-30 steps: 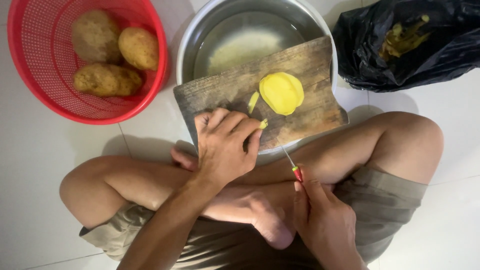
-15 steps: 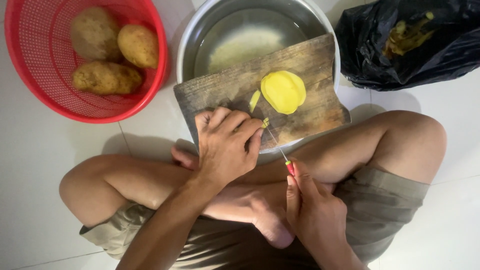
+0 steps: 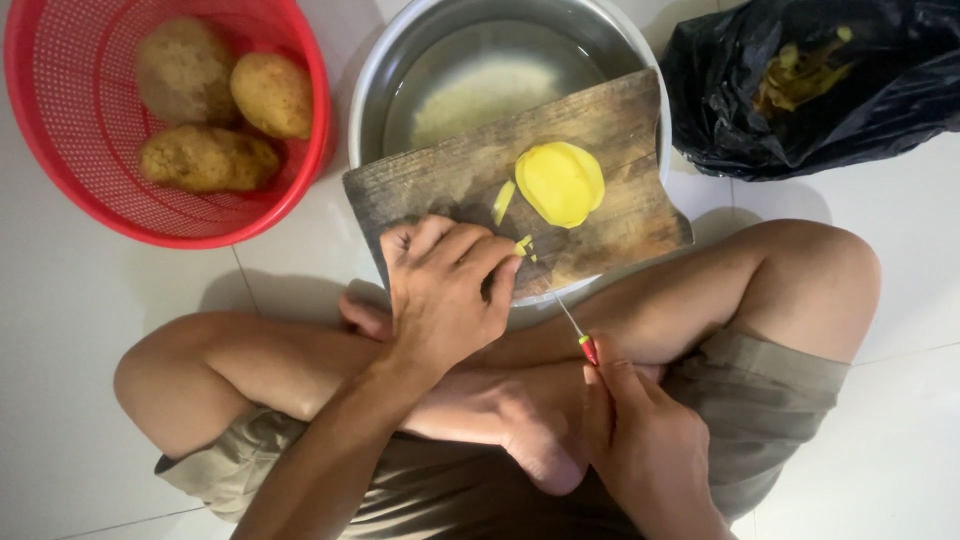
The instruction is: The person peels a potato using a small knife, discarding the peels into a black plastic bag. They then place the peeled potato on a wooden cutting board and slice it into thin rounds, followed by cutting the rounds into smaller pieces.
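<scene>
The peeled potato half (image 3: pixel 560 183) lies cut side down, pale yellow, near the middle of our wooden cutting board (image 3: pixel 610 120), which rests across the rim of a steel basin (image 3: pixel 400 60) of cloudy water. From our left hand (image 3: pixel 445 290) the potato sits at about one o'clock, near but not touching. That hand lies fingers curled over the board's near edge, pressing down on small yellow pieces (image 3: pixel 522 245) at its fingertips; a thin slice (image 3: pixel 503 202) lies just beside the potato at its eight o'clock. Our right hand (image 3: pixel 645 445) is at five o'clock from the board, above our crossed legs, clenched around the red handle of a slim knife (image 3: pixel 575 330) whose blade points toward eleven o'clock, its tip close to the small pieces. At ten o'clock a red mesh basket (image 3: pixel 300 170) holds three unpeeled potatoes (image 3: pixel 205 158). At two o'clock a black bag (image 3: pixel 880 100) holds peelings.
</scene>
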